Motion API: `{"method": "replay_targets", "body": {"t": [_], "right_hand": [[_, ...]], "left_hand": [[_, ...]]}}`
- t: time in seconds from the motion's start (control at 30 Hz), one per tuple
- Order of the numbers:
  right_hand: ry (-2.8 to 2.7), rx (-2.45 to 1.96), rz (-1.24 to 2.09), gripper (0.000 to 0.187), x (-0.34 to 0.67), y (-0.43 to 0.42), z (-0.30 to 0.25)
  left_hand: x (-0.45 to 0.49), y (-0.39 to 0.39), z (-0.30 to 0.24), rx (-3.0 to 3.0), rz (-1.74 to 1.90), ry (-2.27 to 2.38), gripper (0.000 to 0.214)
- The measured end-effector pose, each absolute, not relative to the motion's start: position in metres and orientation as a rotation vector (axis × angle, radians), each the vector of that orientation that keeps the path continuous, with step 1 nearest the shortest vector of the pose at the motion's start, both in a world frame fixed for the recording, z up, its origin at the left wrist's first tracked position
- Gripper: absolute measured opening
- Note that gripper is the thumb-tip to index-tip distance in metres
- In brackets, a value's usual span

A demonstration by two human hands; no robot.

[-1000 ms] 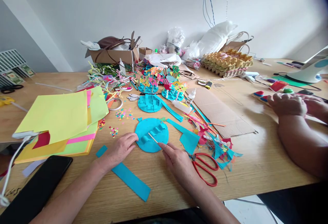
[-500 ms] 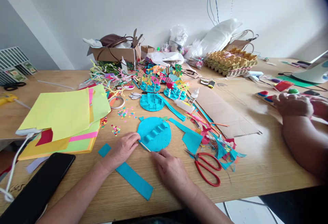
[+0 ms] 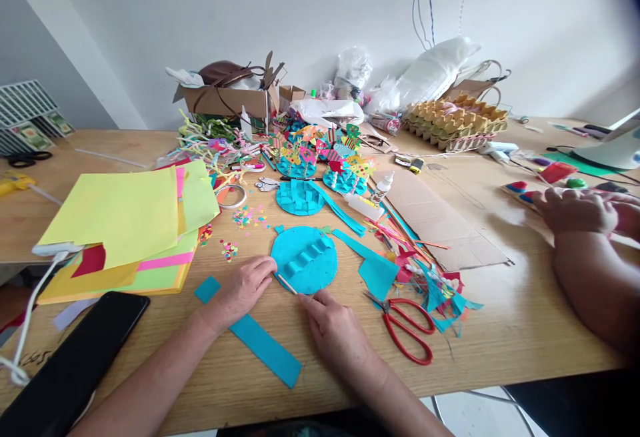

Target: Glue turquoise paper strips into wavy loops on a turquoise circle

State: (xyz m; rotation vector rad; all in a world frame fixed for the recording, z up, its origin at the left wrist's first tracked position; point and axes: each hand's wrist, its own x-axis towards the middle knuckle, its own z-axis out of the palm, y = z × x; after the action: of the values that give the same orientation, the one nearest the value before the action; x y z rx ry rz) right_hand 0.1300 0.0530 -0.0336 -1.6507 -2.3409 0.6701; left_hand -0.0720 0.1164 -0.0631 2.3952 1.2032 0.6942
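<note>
A round blue disc (image 3: 316, 278) lies on the table, with a wavy blue paper strip (image 3: 306, 258) standing across it. My left hand (image 3: 249, 283) is closed at the disc's left edge, its thumb and fingers pinching there. A thin white stick (image 3: 287, 284) slants over the lower left rim. My right hand (image 3: 334, 327) is closed on its near end, and the other end reaches close to my left fingertips. Beneath my left wrist lies a flat blue strip (image 3: 267, 350). Red-handled scissors (image 3: 407, 327) rest to the right, beside a blue paper offcut (image 3: 379, 277).
Stacked coloured paper (image 3: 115, 217) and a black phone (image 3: 75, 363) lie at left. Behind are another blue disc (image 3: 300, 198), decorated fish pieces (image 3: 337, 157) and glue bottles (image 3: 383, 187). Cardboard (image 3: 440, 230) lies at right, near another person's hand (image 3: 575, 210).
The view has shifted slightly, so most things sit a little further right. Both hands keep nearly the same pose at the disc, and the stick stays in my right hand.
</note>
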Motion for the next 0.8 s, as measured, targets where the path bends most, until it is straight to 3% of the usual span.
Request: {"method": "replay_targets", "body": {"t": [0.2,0.8], "right_hand": [[-2.250,-1.641,0.671,0.041,0.148,0.048,-0.036],[-2.247,-1.665,0.690,0.038,0.153,0.052,-0.035]], "left_hand": [[-0.071,0.114,-0.060,2.385,0.674,1.166,0.014],[-0.079,0.111,-0.054,2.417,0.603,1.095,0.026]]}}
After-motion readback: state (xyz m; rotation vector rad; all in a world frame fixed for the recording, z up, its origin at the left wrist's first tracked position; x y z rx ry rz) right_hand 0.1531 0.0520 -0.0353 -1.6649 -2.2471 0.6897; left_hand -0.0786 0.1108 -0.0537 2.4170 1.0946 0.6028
